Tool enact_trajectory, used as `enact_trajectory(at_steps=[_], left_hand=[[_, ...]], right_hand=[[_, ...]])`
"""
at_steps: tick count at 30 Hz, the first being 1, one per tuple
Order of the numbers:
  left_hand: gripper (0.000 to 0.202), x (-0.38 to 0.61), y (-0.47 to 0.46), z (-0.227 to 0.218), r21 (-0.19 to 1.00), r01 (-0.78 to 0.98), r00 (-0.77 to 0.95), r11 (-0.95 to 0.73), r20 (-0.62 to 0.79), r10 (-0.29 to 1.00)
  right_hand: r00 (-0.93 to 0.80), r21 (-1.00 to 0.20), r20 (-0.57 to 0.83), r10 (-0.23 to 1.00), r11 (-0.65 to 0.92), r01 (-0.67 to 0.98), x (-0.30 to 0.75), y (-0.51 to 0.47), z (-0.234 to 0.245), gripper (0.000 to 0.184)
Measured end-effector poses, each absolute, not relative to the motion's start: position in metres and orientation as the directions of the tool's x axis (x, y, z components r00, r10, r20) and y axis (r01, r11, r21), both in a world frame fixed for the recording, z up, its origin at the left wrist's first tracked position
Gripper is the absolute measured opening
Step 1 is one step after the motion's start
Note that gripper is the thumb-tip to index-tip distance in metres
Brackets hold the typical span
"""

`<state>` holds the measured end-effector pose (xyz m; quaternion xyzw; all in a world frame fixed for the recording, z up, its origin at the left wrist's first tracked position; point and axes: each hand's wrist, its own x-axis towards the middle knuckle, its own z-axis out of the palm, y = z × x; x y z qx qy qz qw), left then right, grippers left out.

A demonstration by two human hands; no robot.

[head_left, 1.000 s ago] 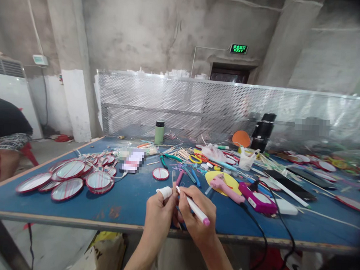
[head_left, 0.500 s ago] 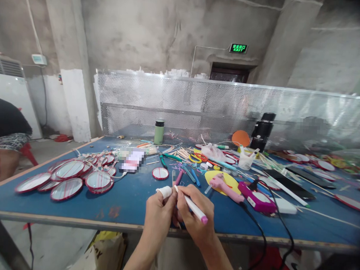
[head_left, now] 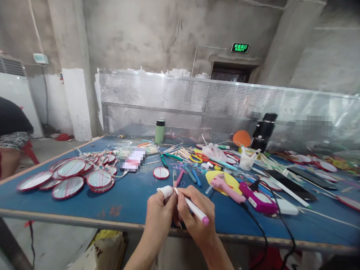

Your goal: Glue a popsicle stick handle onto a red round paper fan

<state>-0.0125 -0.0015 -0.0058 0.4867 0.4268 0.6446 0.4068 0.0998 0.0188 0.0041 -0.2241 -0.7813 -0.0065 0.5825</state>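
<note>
My right hand (head_left: 196,211) grips a white marker pen (head_left: 196,209) with a pink end, its tip turned toward the left hand. My left hand (head_left: 158,215) pinches a small flat wooden stick (head_left: 175,178) that points up and away from me. White wrapping (head_left: 165,191) covers one finger of that hand. Both hands meet just above the table's near edge, fingertips almost touching. The lower part of the stick is hidden by the fingers. Just beyond lie a round red-rimmed disc (head_left: 161,173), a pink marker (head_left: 180,177) and a blue marker (head_left: 197,177).
Red-rimmed discs (head_left: 67,187) are piled at left beside a phone (head_left: 133,161). To the right are a pink glue gun (head_left: 227,187) on a yellow disc, a purple power strip (head_left: 258,198) and trailing cords. A green bottle (head_left: 160,132) stands behind. A person (head_left: 9,119) sits far left.
The view has shifted very slightly. Both hands hold nearly the same pose, with the marker's tip still by the stick.
</note>
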Motion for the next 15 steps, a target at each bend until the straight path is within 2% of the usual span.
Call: enact_trajectory(at_steps=[9,15], left_hand=[[0.041,-0.0134,-0.0009,-0.0055,0.947,-0.105,-0.191,-0.302,0.279,0.941],[0.044,-0.0122,-0.0035,-0.0017,0.95,-0.139,-0.171,-0.278,0.254,0.952]], right_hand=[[-0.21,-0.237,0.921,0.327,0.901,0.363,0.0999,0.0175,0.0052,0.013],[-0.087,-0.209,0.957,0.275,0.869,0.448,0.0996,0.0167,0.0047,0.012]])
